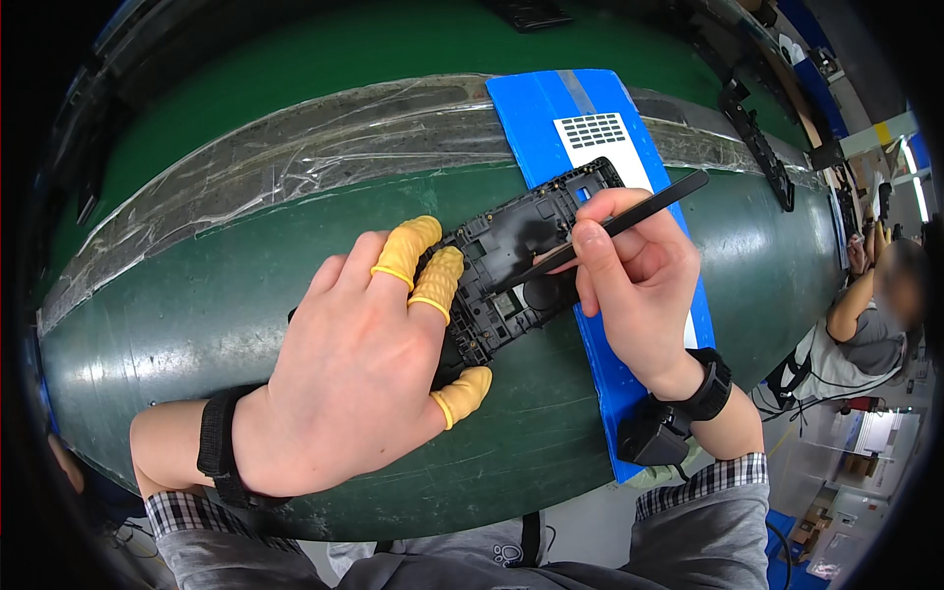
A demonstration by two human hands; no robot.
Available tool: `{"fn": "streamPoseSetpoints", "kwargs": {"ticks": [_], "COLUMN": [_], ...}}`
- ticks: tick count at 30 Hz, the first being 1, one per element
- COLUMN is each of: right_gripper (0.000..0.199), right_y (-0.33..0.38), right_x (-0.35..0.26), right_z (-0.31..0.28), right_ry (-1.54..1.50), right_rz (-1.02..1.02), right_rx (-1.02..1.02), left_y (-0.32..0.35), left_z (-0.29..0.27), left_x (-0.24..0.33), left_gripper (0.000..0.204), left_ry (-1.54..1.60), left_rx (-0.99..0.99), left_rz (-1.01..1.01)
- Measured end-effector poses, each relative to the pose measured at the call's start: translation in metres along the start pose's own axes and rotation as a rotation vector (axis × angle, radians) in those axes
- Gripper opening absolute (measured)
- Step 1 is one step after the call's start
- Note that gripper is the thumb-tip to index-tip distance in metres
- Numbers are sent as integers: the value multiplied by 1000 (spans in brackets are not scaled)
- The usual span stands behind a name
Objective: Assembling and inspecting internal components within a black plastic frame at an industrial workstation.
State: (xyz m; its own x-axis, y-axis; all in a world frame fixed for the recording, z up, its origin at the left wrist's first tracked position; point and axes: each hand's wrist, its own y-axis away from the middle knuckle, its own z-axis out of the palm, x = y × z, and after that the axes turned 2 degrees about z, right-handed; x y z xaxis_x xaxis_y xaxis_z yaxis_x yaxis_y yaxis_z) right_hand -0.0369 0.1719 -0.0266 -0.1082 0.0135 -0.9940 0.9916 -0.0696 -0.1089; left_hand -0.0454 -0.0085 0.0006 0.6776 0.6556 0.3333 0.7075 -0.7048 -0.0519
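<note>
Black housing (506, 246) mid-frame, lying aslant, right end over a blue board (536, 118). Left hand (349, 364), in yellow finger cots (409, 246), grips its left end between fingers and thumb. Right hand (634, 261) pinches a slim black tool (664, 202), tip at the housing; contact unclear. Looks like fine detail work, calling for steady hold, light touch. Right hand hides some of the housing. Green counter (511, 442) below; black part (757, 147) upper right, well apart.
</note>
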Motion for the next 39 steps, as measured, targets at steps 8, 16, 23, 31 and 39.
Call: {"fn": "streamPoseSetpoints", "kwargs": {"ticks": [8,16,23,31,39], "right_gripper": [7,8,11,14,13], "right_y": [0,-4,-27,-63,-63], "right_x": [3,-1,3,26,24], "right_z": [-3,-14,-32,-96,-92], "right_ry": [4,-165,-142,-374,-294], "right_rz": [-77,-107,-227,30,24], "right_rx": [20,135,279,471,475], "left_y": [0,-1,1,49,60], "left_z": [0,-2,-12,-1,-50], "left_x": [1,5,5,4,-12], "left_gripper": [53,39,46,110,89], "left_ry": [1,27,-120,11,544], "left_rx": [-2,36,12,127,751], "left_rz": [-1,59,147,-100,-27]}}
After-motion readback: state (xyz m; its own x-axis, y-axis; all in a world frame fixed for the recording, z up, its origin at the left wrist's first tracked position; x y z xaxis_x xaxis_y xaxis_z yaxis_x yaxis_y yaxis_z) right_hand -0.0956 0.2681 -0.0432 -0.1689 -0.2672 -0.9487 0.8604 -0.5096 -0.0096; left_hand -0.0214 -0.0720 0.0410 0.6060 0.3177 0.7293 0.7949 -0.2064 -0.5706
